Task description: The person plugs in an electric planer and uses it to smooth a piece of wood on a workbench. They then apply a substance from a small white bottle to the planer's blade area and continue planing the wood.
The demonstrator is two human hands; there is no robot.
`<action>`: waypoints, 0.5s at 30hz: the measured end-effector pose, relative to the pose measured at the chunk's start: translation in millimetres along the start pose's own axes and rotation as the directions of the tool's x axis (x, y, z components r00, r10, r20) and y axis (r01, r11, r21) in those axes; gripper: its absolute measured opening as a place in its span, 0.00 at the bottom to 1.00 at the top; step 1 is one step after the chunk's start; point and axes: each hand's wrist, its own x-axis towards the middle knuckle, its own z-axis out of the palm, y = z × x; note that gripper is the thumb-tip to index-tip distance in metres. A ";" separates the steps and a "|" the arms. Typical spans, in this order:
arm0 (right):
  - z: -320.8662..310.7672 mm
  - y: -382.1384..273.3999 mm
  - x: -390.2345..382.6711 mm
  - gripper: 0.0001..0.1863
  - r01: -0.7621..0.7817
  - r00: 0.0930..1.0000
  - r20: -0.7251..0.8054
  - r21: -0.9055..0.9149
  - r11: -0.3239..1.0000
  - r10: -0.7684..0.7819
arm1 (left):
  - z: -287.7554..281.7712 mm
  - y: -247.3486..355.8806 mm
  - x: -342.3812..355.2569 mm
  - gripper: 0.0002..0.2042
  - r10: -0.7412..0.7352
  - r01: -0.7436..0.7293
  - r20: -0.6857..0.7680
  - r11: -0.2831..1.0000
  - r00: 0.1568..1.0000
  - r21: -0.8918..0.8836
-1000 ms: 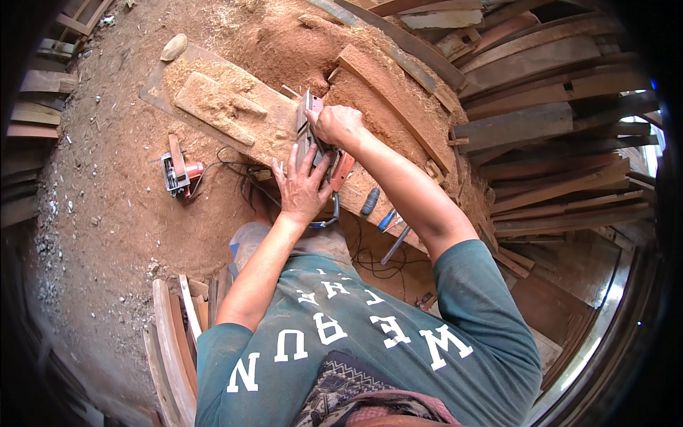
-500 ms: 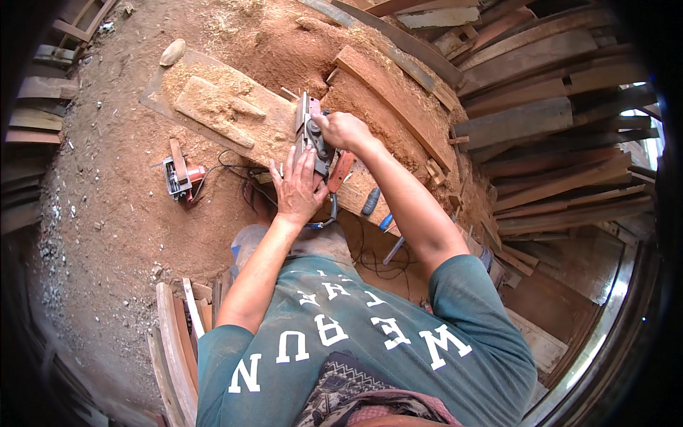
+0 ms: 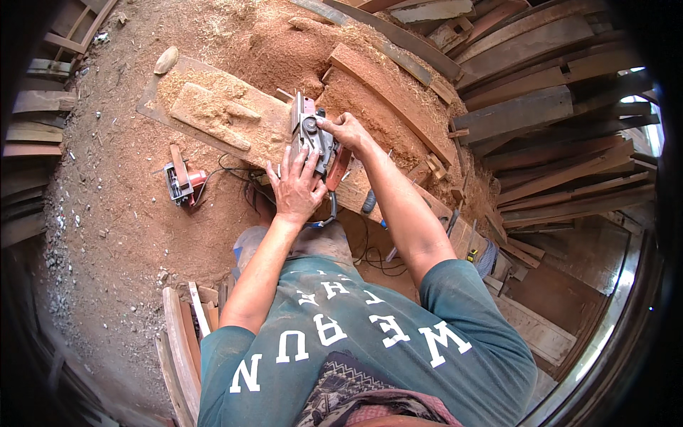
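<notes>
An electric planer (image 3: 308,127) with a grey and red body lies tipped over on the sawdust-strewn wooden workbench (image 3: 274,132). My left hand (image 3: 295,191) rests on its near end, fingers stretched along the body and the thumb by the red handle (image 3: 337,169). At the planer's right side, my right hand (image 3: 346,133) has thumb and fingers closed against it near a round dark part. Whether a small piece sits between those fingertips cannot be seen. A cord (image 3: 331,210) runs from the planer toward my lap.
A circular saw (image 3: 186,183) sits on the sawdust-covered ground to the left. On the bench lie wood pieces (image 3: 206,114) under shavings and a dark-handled tool (image 3: 368,202). Stacked boards (image 3: 526,117) crowd the right side. More planks (image 3: 181,349) stand at lower left.
The planer has tilted a little, and its round side part now shows more plainly. My right hand has shifted slightly on it; my left hand stays at its near end.
</notes>
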 end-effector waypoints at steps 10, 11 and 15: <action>-3.1 22.2 -14.1 0.52 -0.029 0.998 0.060 -0.038 0.999 0.031 | 8.2 -4.3 -1.0 0.46 -0.012 0.011 -0.063 1.000 0.998 -0.020; -4.5 22.1 -20.3 0.53 -0.025 0.999 0.048 -0.028 0.999 0.026 | 8.7 -3.9 -0.8 0.46 -0.010 0.009 -0.065 1.000 0.998 -0.021; -1.2 10.6 -49.4 0.60 -0.034 0.998 -0.057 0.002 0.999 0.034 | 9.5 -3.8 -1.0 0.47 0.015 -0.015 -0.086 1.000 0.996 0.002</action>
